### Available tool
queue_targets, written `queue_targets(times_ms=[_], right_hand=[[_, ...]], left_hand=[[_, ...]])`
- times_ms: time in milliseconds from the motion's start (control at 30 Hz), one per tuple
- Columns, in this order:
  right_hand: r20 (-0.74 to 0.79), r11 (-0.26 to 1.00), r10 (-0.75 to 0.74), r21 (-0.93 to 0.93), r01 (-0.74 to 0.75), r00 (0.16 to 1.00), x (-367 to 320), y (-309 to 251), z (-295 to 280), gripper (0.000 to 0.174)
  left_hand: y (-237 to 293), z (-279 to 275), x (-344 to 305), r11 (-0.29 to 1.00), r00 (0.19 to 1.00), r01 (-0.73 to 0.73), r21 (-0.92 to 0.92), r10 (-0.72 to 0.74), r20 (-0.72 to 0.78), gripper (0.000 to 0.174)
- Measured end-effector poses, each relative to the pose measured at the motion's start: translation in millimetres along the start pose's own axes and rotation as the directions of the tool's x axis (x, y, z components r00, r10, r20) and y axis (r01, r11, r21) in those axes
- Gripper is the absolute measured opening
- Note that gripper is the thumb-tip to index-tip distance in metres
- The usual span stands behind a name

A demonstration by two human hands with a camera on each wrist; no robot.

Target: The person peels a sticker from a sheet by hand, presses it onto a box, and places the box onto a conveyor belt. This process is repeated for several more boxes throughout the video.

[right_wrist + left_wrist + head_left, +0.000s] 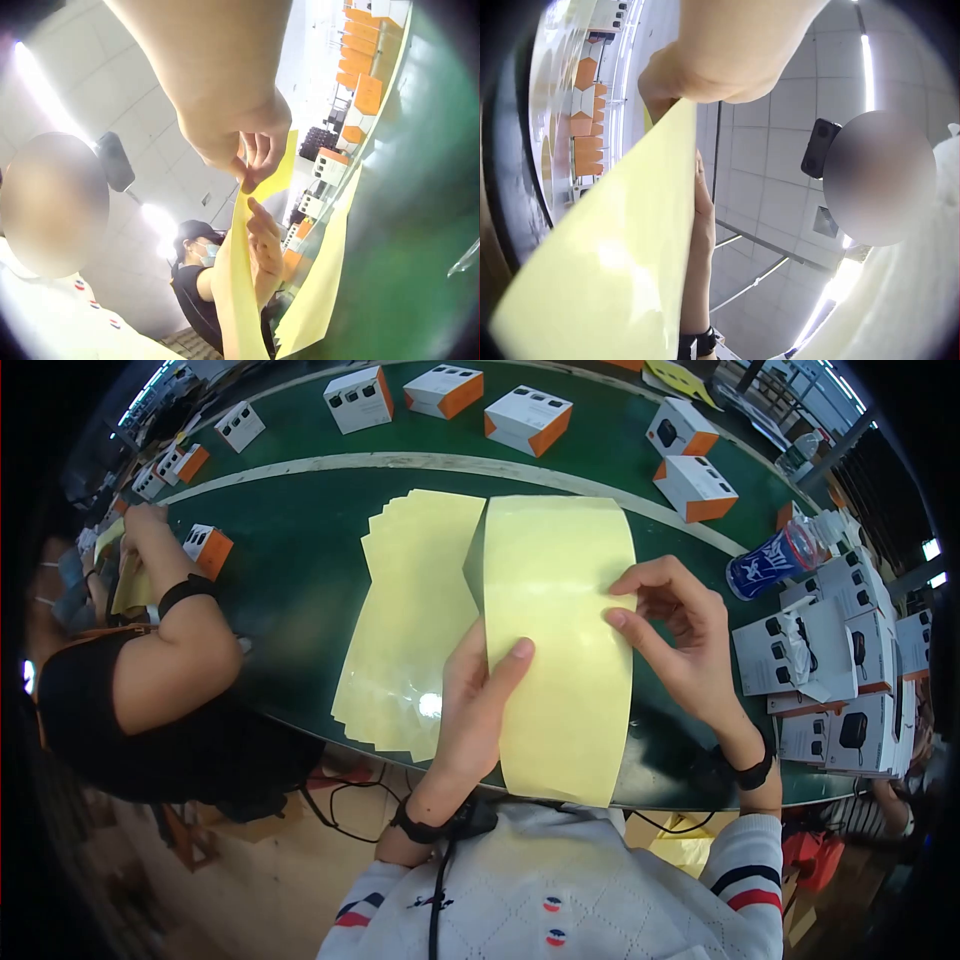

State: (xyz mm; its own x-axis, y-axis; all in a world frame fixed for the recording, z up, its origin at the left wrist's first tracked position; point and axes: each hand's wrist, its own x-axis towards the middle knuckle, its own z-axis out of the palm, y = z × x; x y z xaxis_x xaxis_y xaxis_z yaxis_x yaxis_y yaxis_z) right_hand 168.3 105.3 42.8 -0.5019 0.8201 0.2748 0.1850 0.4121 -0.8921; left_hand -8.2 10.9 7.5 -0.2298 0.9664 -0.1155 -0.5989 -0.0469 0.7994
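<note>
A long pale-yellow glossy sheet (565,700) is held up over the table's front edge, bowed along its length. My left hand (472,710) grips its left side, thumb flat on the face and the other fingers behind it. At the right edge, my right hand (685,635) pinches the sheet between thumb and forefinger, the other fingers curled in. In the right wrist view the sheet (238,292) shows nearly edge-on below the pinching fingertips. Just left of it, a fanned pile of similar yellow sheets (410,600) lies on the green table, partly behind my left hand.
White-and-orange boxes (528,422) stand along the far side beyond a pale strip (330,463). To the right are stacked boxes (865,660) and a blue-labelled bottle (775,560). Another person's arm (195,640) rests at the left. Cables hang below the table edge.
</note>
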Motion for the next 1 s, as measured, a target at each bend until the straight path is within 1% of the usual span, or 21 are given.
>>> queue_targets(times_ms=[33,67,100,133,167,233,267,300,367,400,433,533,567,667,700,800,900,967,1000], right_hand=[[-0.038,0.999,0.002,-0.043,-0.004,0.999,-3.1,-1.7,-3.3,0.018],[-0.083,0.960,-0.132,-0.259,0.107,0.988,-5.0,-4.7,-6.2,0.018],[-0.098,0.863,-0.269,-0.467,0.194,0.958,-6.8,-8.7,-8.6,0.019],[-0.107,0.787,-0.350,-0.572,0.230,0.931,-10.9,-8.5,-9.4,0.022],[-0.115,0.698,-0.428,-0.672,0.247,0.896,-15.1,-8.3,-10.2,0.025],[-0.030,0.620,-0.483,-0.717,0.318,0.875,-22.6,-17.6,-9.3,0.026],[0.012,0.580,-0.506,-0.736,0.350,0.863,-25.8,-21.6,-6.5,0.026],[0.002,0.611,-0.520,-0.698,0.374,0.854,-26.7,-23.7,0.2,0.027],[0.027,0.614,-0.546,-0.666,0.422,0.837,-27.0,-16.7,3.2,0.026],[0.041,0.614,-0.560,-0.650,0.448,0.827,-26.7,-14.1,4.5,0.026],[0.012,0.639,-0.569,-0.623,0.451,0.822,-25.9,-14.4,6.3,0.024],[0.058,0.518,-0.662,-0.685,0.512,0.747,-31.1,-3.1,7.7,0.021],[0.071,0.454,-0.692,-0.731,0.510,0.718,-34.8,-6.8,8.0,0.015],[0.114,0.255,-0.797,-0.826,0.502,0.593,-40.3,-1.3,13.1,0.012],[0.086,0.265,-0.808,-0.830,0.490,0.583,-39.6,-0.9,15.5,0.011],[0.118,0.254,-0.794,-0.826,0.502,0.596,-39.8,-3.6,12.0,0.011],[0.126,0.283,-0.773,-0.808,0.516,0.622,-38.0,0.1,13.1,0.011],[0.086,0.404,-0.734,-0.743,0.535,0.673,-35.5,0.0,13.0,0.015],[0.068,0.463,-0.711,-0.704,0.539,0.700,-33.8,-0.1,13.1,0.017]], left_hand=[[-6.7,-0.9,-0.8,0.993,0.999,-0.029,0.111,0.025,0.031,0.028],[-11.7,-2.1,-1.4,0.986,0.998,-0.046,0.159,0.038,0.051,0.027],[-15.9,-3.8,-2.3,0.976,0.996,-0.063,0.207,0.049,0.072,0.028],[-18.0,-3.8,-4.1,0.963,0.994,-0.081,0.256,0.059,0.093,0.029],[-17.5,-1.3,-6.9,0.968,0.993,-0.059,0.244,0.032,0.112,0.030],[-15.4,3.7,-12.6,0.975,0.989,-0.014,0.221,-0.019,0.147,0.032],[-16.9,4.6,-15.8,0.971,0.986,-0.020,0.238,-0.020,0.167,0.033],[-19.0,5.1,-18.0,0.966,0.981,-0.027,0.256,-0.023,0.190,0.033],[-20.7,4.6,-19.9,0.958,0.974,-0.052,0.280,-0.013,0.228,0.036],[-19.7,5.8,-21.1,0.957,0.974,-0.039,0.286,-0.028,0.224,0.036],[-18.3,7.9,-22.4,0.956,0.975,-0.028,0.292,-0.039,0.219,0.037],[-16.6,13.4,-24.8,0.964,0.980,0.002,0.265,-0.055,0.193,0.038],[-16.4,14.8,-25.0,0.969,0.982,0.013,0.248,-0.060,0.181,0.038],[-15.7,17.2,-23.6,0.977,0.983,0.016,0.212,-0.054,0.176,0.040],[-16.1,15.6,-22.9,0.979,0.981,0.038,0.201,-0.075,0.181,0.040],[-15.8,10.6,-21.6,0.983,0.974,0.092,0.158,-0.122,0.192,0.041],[-13.9,10.4,-21.0,0.986,0.972,0.126,0.107,-0.144,0.187,0.040],[-16.6,2.6,-19.7,0.984,0.971,0.149,0.097,-0.164,0.176,0.039],[-16.4,2.3,-19.6,0.985,0.975,0.139,0.098,-0.153,0.163,0.039]])
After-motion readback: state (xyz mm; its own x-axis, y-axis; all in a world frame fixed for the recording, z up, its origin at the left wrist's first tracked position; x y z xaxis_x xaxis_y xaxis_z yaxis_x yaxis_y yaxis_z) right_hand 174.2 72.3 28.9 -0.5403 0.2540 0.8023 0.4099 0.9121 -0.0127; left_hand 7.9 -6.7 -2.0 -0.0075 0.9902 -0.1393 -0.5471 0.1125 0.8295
